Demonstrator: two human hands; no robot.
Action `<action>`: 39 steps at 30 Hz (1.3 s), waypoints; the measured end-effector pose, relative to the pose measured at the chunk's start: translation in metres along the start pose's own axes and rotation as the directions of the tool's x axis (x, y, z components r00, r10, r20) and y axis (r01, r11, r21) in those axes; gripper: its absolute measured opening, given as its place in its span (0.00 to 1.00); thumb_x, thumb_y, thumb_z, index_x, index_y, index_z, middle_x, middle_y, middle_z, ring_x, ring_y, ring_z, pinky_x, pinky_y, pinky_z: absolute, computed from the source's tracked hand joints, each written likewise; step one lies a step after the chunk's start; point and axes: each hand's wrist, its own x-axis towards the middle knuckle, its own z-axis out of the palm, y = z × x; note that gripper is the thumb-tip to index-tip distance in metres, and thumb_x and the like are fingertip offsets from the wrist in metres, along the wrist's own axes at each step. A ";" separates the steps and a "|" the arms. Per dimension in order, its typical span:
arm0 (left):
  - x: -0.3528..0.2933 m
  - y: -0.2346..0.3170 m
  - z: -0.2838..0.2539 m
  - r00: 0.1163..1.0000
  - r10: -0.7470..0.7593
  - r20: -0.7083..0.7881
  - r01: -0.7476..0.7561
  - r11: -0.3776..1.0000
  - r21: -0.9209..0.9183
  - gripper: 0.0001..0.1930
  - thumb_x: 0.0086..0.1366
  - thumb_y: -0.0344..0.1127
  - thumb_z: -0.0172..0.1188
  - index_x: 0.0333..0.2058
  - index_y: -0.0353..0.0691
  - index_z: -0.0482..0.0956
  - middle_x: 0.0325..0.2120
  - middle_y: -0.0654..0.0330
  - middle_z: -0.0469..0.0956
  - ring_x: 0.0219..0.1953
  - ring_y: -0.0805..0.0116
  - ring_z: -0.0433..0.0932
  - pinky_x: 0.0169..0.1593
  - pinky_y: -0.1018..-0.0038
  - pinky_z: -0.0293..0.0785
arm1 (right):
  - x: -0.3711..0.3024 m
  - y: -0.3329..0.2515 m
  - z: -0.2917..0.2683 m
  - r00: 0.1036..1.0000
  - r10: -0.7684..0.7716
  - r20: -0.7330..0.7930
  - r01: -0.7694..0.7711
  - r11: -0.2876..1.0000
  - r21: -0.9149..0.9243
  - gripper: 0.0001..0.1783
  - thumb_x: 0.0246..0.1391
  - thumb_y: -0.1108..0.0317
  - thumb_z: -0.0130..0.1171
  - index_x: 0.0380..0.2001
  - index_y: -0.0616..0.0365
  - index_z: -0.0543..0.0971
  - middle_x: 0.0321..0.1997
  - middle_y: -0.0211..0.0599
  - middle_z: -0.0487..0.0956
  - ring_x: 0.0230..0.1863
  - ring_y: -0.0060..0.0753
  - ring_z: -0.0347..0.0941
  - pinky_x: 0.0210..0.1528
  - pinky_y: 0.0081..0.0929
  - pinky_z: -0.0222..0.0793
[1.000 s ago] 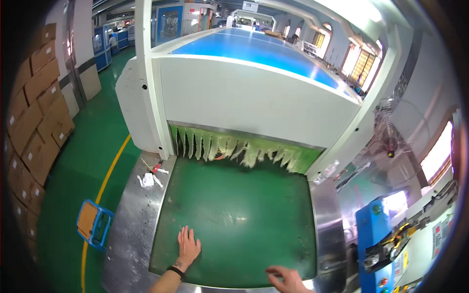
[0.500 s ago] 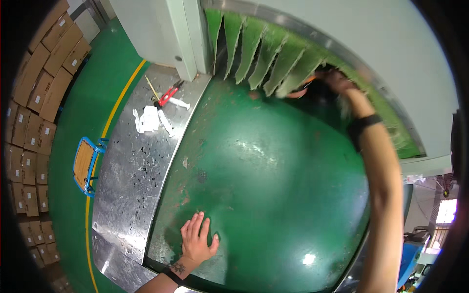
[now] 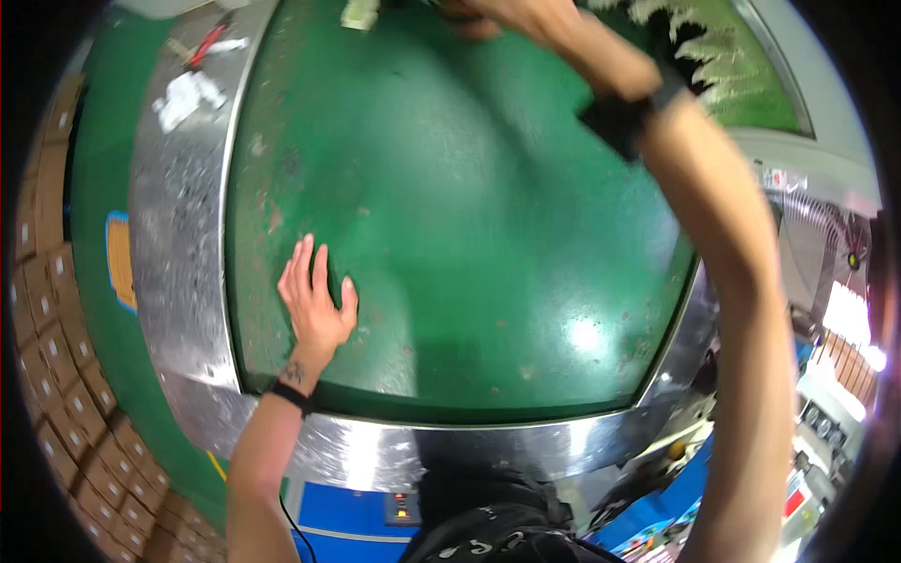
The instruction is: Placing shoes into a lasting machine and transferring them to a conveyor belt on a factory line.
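My left hand (image 3: 319, 298) lies with its fingers spread on the green belt-like surface (image 3: 469, 291), near its left side. A black band circles that wrist. My right hand (image 3: 493, 17) is at the far end of the same surface, by the top edge of the view. Its fingers are smeared and partly cut off, so what they hold, if anything, does not show. A black band (image 3: 629, 117) is on the right wrist. Right of that forearm hangs a frayed green strip curtain (image 3: 751, 75); one strip end (image 3: 359, 13) shows left of the hand.
A metal border (image 3: 183, 216) frames the surface; a white crumpled cloth (image 3: 188, 98) and a red-handled tool (image 3: 208, 45) lie on it. Stacked cartons (image 3: 56, 375) and a blue-framed stool (image 3: 120, 261) stand at left. Blue machinery (image 3: 657, 502) is at lower right.
The view has tipped nearer to my body, so the curtain sits higher. My right hand has come out from under the curtain strips. My left hand still rests flat.
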 end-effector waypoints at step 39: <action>-0.524 0.663 -0.184 -0.065 0.914 0.400 0.473 0.382 -0.794 0.42 0.60 0.31 0.58 0.67 0.35 0.42 0.64 0.45 0.53 0.66 0.53 0.56 0.66 0.62 0.54 | -0.831 -0.777 -0.564 -0.419 0.908 -0.019 0.384 0.196 0.902 0.36 0.45 0.74 0.64 0.59 0.65 0.63 0.53 0.42 0.75 0.53 0.36 0.74 0.57 0.36 0.70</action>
